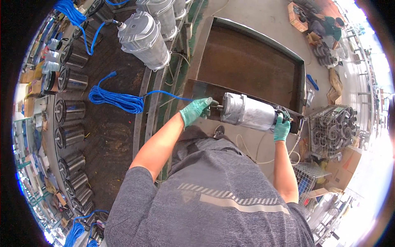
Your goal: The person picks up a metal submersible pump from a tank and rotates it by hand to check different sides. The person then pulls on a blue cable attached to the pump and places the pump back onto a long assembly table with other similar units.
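A silver cylindrical metal housing (252,111), like a pump motor body, lies on its side between my hands, over the near edge of a brown metal tank. My left hand (195,111), in a green glove, is closed around the thin rod or cable end sticking out of the housing's left end. A blue cable (166,94) runs from that hand to a blue coil (119,99) on the dark bench at left. At the housing's right end, my gloved right hand (282,126) is closed on a dark fitting; its exact shape is partly covered by the fingers.
The brown shallow tank (204,49) lies ahead. Upright silver housings (146,41) stand at the back left. Several dark cylindrical motors (70,110) line the bench's (111,152) left side. A wire basket (314,123) of metal rings is at right; another person (331,26) works far right.
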The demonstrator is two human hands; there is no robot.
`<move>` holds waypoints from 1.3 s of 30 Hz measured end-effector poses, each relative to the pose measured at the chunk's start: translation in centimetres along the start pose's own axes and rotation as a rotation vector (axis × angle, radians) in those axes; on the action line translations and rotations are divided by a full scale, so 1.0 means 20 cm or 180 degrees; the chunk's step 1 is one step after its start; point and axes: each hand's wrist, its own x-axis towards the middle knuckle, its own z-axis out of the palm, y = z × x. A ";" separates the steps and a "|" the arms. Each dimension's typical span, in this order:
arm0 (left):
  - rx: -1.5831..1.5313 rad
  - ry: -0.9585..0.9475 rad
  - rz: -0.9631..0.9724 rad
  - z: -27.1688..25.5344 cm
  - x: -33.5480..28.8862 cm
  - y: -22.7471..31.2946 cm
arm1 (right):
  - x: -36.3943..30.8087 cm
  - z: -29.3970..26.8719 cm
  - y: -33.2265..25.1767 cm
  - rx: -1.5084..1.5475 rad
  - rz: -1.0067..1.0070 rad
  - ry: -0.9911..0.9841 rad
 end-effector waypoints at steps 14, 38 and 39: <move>0.0095 0.0055 0.0040 -0.03 0.03 -0.14 | 0.00 0.02 -0.02 0.0433 0.0313 -0.0013; -0.0079 0.0098 -0.0011 -0.05 0.04 -0.17 | 0.00 0.05 -0.08 0.0401 0.0158 0.0069; 0.0736 0.0309 0.0248 -0.05 0.04 -0.21 | -0.01 0.05 -0.08 0.0454 0.0188 0.0066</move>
